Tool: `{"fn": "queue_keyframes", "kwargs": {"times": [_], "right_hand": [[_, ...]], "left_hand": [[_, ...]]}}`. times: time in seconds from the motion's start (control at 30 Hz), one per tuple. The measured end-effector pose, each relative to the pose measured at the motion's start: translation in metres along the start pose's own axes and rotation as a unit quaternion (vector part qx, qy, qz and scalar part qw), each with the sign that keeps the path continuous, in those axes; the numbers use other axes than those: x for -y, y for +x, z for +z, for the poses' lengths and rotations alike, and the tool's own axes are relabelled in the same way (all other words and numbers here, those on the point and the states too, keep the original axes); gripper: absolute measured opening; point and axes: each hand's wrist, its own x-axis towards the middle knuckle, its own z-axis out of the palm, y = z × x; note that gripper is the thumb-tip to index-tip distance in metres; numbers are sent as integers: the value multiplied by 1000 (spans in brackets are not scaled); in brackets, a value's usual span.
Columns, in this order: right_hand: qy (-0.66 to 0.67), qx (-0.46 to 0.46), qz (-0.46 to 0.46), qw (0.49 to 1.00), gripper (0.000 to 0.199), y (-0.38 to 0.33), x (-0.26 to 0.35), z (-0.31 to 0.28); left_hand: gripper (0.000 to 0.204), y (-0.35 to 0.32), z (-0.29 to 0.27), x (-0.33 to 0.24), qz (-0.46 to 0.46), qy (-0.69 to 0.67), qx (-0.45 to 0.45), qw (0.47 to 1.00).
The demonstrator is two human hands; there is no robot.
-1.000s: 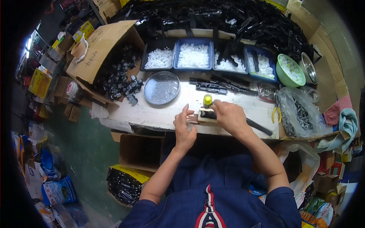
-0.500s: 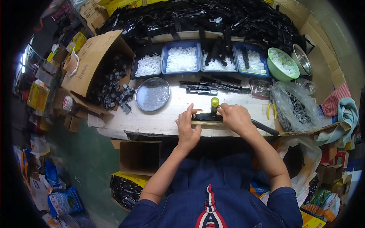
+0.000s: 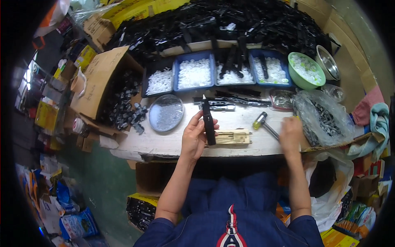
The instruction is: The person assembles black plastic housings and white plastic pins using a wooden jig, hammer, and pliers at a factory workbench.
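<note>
Black plastic bar (image 3: 209, 122) stands nearly upright in the left hand (image 3: 196, 136), above the front part of the worktop (image 3: 164, 142). The fingers of this hand are curled around its lower half and grip it, with the thumb on the left side. Just at 3 o'clock from the bar lies a pale wooden block (image 3: 232, 136) on the worktop, touching or almost touching the bar's lower end.

The right hand (image 3: 290, 132) rests at 3 o'clock from the block, well apart from the left hand. Its fingers are bent downward near the handle of a small hammer (image 3: 263, 122) with a yellow head; I cannot tell whether they hold the handle or only lie on it.

At 10 o'clock from the left hand is a round metal dish (image 3: 166, 113). At 12 o'clock stand blue trays (image 3: 194, 73) with small white parts, and behind them a big heap of black parts (image 3: 214, 20). A green bowl (image 3: 306, 70) is at 1 o'clock, and a clear plastic bag (image 3: 325, 119) is beside the right hand.
</note>
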Motion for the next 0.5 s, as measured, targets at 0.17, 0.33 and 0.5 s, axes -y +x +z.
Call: {"fn": "queue_keyframes", "kwargs": {"times": [0.17,0.33,0.5], "right_hand": [[-158,67,100,980,22,5,-33,-4],[-193,76,88,974,22,11,-37,7],[-263,68,53,961,20,15,-32,13]], "left_hand": [[35,-8,-8,-5,-36,-146,47,987],[34,-16,-11,-4,-72,-163,23,984],[34,-21,-16,-3,-109,-205,7,973]]}}
